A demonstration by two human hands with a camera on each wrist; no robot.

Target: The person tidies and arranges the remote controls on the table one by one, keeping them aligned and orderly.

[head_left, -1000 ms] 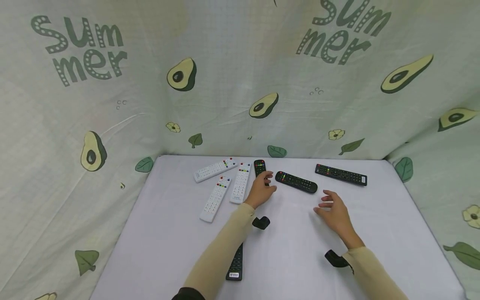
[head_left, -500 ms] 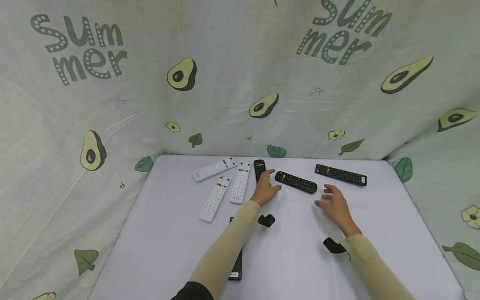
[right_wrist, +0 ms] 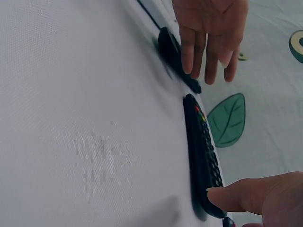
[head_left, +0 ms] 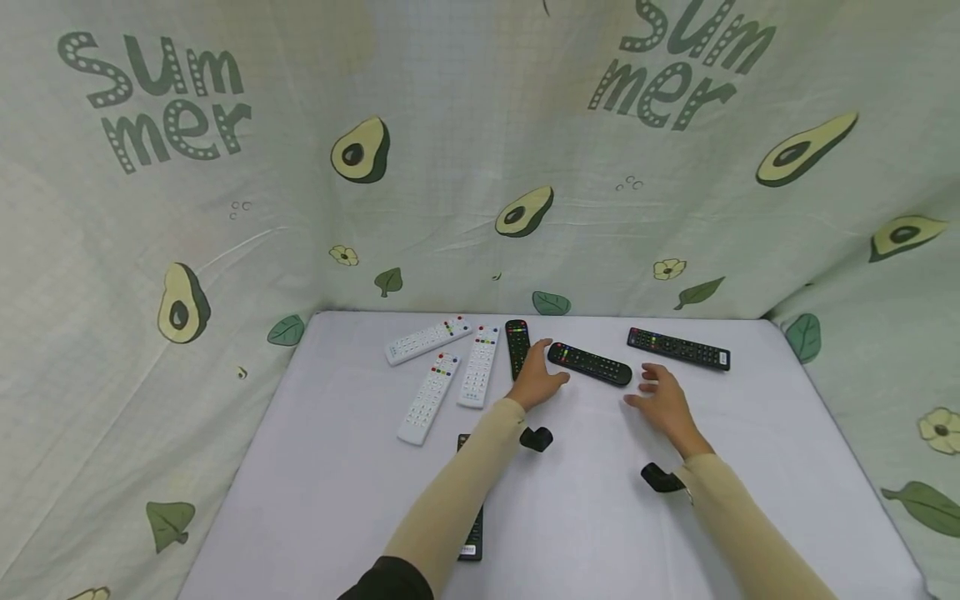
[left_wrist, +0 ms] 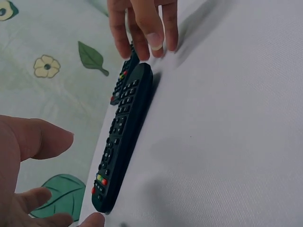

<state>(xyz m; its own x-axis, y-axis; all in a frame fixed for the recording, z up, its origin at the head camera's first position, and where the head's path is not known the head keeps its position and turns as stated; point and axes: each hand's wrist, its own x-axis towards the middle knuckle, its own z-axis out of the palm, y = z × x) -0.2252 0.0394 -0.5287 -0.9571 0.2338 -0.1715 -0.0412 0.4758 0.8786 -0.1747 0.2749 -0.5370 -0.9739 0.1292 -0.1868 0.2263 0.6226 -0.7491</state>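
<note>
A black remote control [head_left: 588, 364] lies on the white table between both hands, with coloured buttons at its left end. By that end is my left hand [head_left: 536, 380], fingers apart and holding nothing. My right hand [head_left: 663, 406] hovers near the rounded right end, its fingers loosely bent around air. In the left wrist view the right hand's fingertips hang close over the remote [left_wrist: 124, 137]. The right wrist view has the left fingers [right_wrist: 213, 47] pointing down past a second black remote [head_left: 517, 346], partly hidden behind the left hand in the head view.
Three white remotes [head_left: 429, 398] lie at the left. Another black remote [head_left: 678, 348] is at the back right, and one more [head_left: 472, 542] is partly covered by the left forearm. An avocado-print cloth [head_left: 450, 250] hangs behind the table [head_left: 315, 500].
My left hand has shifted right, away from the upright-lying black remote toward the middle one. My right hand has moved forward, nearer the middle remote's right end. The remotes stay put.
</note>
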